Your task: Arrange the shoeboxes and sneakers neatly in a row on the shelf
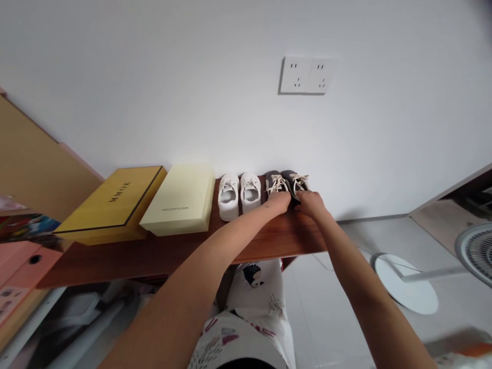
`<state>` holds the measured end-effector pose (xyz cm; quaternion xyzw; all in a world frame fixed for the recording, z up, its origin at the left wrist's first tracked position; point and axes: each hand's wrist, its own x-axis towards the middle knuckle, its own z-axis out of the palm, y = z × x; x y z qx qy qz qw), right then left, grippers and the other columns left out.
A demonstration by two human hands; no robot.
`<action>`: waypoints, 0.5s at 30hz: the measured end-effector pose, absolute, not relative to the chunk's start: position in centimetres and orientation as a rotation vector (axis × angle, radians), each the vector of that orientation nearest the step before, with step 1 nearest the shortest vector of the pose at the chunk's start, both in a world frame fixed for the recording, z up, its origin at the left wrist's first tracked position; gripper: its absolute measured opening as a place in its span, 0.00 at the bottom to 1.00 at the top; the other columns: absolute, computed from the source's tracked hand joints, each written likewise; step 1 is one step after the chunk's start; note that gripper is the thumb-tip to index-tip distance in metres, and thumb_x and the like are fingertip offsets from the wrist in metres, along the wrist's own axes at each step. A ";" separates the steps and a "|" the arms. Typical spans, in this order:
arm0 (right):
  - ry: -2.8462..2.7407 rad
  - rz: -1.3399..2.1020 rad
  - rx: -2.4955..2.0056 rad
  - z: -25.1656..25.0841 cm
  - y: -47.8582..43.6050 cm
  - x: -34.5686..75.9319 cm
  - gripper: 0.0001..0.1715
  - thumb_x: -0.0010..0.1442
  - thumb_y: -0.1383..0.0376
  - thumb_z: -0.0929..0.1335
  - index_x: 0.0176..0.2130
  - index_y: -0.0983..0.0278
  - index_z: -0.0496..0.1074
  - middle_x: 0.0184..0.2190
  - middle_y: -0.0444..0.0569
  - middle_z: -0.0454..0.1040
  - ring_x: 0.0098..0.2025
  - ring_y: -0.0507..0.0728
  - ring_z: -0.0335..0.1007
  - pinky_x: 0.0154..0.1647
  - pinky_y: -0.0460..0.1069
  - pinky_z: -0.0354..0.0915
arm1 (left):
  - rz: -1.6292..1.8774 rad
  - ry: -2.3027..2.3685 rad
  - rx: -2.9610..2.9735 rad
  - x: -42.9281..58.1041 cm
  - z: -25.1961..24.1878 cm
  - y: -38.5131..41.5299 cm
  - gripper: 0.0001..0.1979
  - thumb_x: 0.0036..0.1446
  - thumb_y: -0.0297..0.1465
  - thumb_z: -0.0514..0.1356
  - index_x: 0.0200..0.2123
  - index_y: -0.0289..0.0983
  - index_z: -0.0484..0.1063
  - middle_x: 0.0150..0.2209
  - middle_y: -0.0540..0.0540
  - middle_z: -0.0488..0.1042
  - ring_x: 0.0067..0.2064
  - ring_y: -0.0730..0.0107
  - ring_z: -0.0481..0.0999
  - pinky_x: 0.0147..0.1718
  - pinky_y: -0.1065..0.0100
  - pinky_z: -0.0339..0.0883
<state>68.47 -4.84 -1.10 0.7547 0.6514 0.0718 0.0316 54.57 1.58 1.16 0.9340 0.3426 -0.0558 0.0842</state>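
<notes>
At the right end of a reddish-brown wooden shelf [269, 241] stands a pair of dark shoes with cream laces. My left hand [280, 201] is closed around the heel of the left dark shoe [273, 179]. The right dark shoe [295, 179] has its heel in my right hand [309, 202], whose fingers are bent round it. Both hands partly hide the shoes' heels. Just left of them a white left shoe [228, 197] and a white right shoe [250, 192] stand side by side, toes toward the wall.
A cream box [182, 197] and a yellow box [115, 200] lie on the shelf's left part. Pink storage [23, 266] is at far left. A wall socket [307, 76] sits above. A white round base [405, 284] and a fan [476, 253] are at right.
</notes>
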 end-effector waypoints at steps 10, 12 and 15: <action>2.107 0.511 2.701 -3.6 -7.5 65.5 0.29 0.58 0.69 0.66 0.59 0.66 0.62 0.60 0.65 0.65 0.62 0.69 0.59 0.59 0.63 0.58 | 0.582 0.876 2.853 49.3 -1.9 -2.7 0.32 0.60 0.31 0.60 0.65 0.33 0.55 0.66 0.31 0.58 0.67 0.52 0.57 0.63 0.53 0.55; 2.203 0.589 2.886 -5.5 -9.4 63.2 0.30 0.62 0.65 0.63 0.63 0.66 0.58 0.63 0.66 0.60 0.66 0.69 0.54 0.61 0.65 0.58 | 0.621 0.766 2.755 45.7 -3.3 -5.3 0.31 0.61 0.34 0.59 0.66 0.36 0.55 0.66 0.33 0.59 0.68 0.54 0.57 0.64 0.52 0.54; 2.471 0.420 3.069 -8.6 -12.9 58.4 0.26 0.65 0.59 0.60 0.61 0.62 0.61 0.59 0.63 0.65 0.62 0.67 0.60 0.59 0.66 0.61 | 0.504 0.554 2.595 39.2 -5.2 -9.2 0.29 0.62 0.34 0.57 0.65 0.42 0.57 0.63 0.39 0.64 0.64 0.59 0.64 0.62 0.55 0.60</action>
